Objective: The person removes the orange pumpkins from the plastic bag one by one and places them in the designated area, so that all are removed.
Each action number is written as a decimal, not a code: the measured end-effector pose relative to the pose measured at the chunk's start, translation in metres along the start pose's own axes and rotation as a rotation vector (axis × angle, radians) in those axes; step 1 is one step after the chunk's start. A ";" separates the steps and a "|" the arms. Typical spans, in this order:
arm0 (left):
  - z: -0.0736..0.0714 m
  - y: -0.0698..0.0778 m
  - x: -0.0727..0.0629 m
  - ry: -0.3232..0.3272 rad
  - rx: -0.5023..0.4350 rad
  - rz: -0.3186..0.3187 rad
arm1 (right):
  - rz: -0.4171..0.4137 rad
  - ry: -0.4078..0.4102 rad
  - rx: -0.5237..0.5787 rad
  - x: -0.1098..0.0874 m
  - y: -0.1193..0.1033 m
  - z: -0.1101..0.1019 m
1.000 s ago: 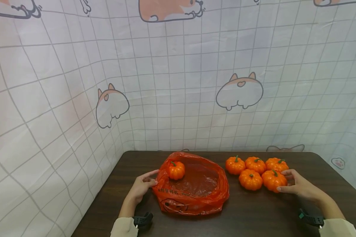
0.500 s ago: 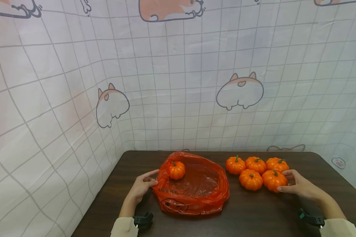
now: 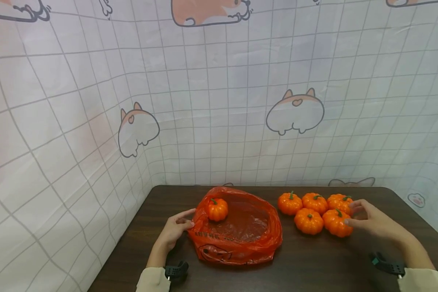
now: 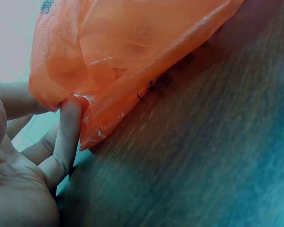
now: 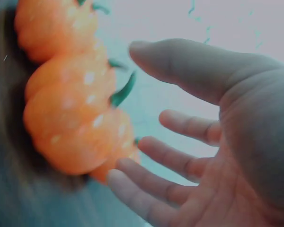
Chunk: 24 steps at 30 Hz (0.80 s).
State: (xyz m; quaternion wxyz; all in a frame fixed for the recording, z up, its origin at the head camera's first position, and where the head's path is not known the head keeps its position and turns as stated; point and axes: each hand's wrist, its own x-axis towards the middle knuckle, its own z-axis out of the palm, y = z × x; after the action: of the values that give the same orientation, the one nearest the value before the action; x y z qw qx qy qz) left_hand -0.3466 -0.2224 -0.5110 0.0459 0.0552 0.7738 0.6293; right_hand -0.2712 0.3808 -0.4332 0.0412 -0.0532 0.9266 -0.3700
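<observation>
An orange-red plastic bag lies on the table with its mouth spread wide. One small orange pumpkin with a green stem sits inside it, at the left. The left hand pinches the bag's left edge; in the left wrist view the bag's folded side meets the fingertips. At the right, several more pumpkins stand clustered in two rows. Beside the nearest right pumpkin is the right hand, fingers spread and holding nothing. In the right wrist view a gap separates the thumb from the pumpkins.
The dark wooden table reaches back to a pale gridded cloth wall with cartoon dog prints. Black straps circle both wrists, below light sleeves.
My right hand has let go of the nearest right pumpkin, rising slightly and drawing back right. The pumpkins, the bag and my left hand stay about where they were.
</observation>
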 end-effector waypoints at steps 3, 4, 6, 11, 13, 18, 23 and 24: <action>0.000 0.000 0.000 0.001 -0.004 0.002 | -0.052 0.063 -0.044 -0.001 -0.019 0.001; 0.000 0.001 -0.001 0.000 -0.005 0.004 | -0.074 0.081 -0.054 -0.001 -0.026 0.003; -0.001 0.000 -0.001 -0.001 -0.006 0.006 | -0.117 0.108 -0.057 0.000 -0.039 0.008; -0.001 0.000 -0.001 -0.004 -0.010 0.004 | -0.275 0.136 -0.036 0.001 -0.073 0.028; -0.001 0.000 -0.001 -0.003 -0.011 0.002 | -0.348 0.140 -0.006 0.001 -0.085 0.039; -0.001 -0.001 -0.001 0.002 -0.017 0.001 | -0.469 0.159 0.064 0.002 -0.110 0.069; 0.000 0.000 -0.002 -0.001 -0.019 0.002 | -0.467 0.144 0.118 0.004 -0.130 0.096; 0.000 0.000 -0.002 -0.003 -0.020 0.001 | -0.463 0.138 0.137 0.004 -0.133 0.102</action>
State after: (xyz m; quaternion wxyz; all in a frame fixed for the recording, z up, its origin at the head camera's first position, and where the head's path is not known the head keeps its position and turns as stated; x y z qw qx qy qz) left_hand -0.3445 -0.2229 -0.5105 0.0475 0.0562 0.7673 0.6371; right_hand -0.2543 0.2151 -0.4149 -0.1046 -0.2357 0.8631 -0.4343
